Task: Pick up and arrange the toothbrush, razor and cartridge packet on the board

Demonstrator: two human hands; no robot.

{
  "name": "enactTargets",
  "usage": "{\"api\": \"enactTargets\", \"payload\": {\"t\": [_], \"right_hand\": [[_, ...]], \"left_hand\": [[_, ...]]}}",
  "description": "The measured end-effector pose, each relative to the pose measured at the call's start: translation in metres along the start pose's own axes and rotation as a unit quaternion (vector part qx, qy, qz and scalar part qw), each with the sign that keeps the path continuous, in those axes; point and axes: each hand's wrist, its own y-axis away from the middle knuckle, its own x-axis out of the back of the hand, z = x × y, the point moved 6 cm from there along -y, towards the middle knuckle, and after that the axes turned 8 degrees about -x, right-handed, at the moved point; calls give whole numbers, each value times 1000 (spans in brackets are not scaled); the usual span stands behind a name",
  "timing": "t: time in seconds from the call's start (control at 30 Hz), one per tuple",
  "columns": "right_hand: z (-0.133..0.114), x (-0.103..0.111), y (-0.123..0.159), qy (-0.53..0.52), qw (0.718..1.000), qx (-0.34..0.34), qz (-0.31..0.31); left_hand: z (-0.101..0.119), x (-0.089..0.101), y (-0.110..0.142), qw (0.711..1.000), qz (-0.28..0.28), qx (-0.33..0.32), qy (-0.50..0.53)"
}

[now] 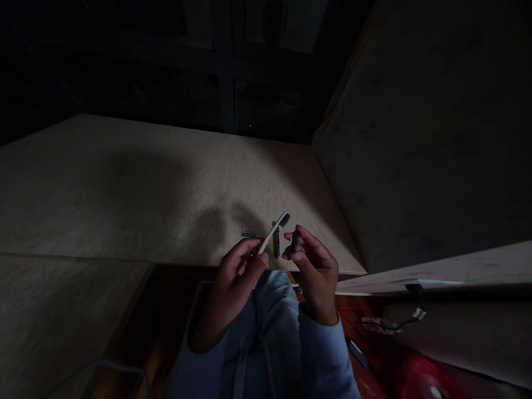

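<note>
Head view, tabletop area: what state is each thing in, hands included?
Left hand: closed on the toothbrush handle.
Toothbrush: raised, tilted, bristles uncovered.
Right hand: pinching the small black piece.
Small black piece: held apart from the toothbrush.
Dark slim item: lying down; open or shut, unclear.
Small greenish item: lying flat.

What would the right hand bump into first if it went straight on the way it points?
Probably the dark-bristled head of the toothbrush in the left hand, just ahead and to the left of the right hand. Depth is unclear, though, so it might pass above or below.
</note>
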Motion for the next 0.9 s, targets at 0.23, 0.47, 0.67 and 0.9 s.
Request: {"api": "enactTargets", "payload": {"t": [0.23,0.47,0.67,0.9], "right_hand": [[-14,-9,5,175,979,92,-48],[-32,-20,8,274,945,160,-81],[-29,-20,9,298,936,157,-104],[-23,-19,8,297,935,160,-110]], "left_hand": [[-19,-15,-2,995,-11,46,84],[-22,-13,-8,995,-18,62,80],[-26,-11,-11,994,-50,63,75],[-32,-11,-11,993,-51,63,88]]}}
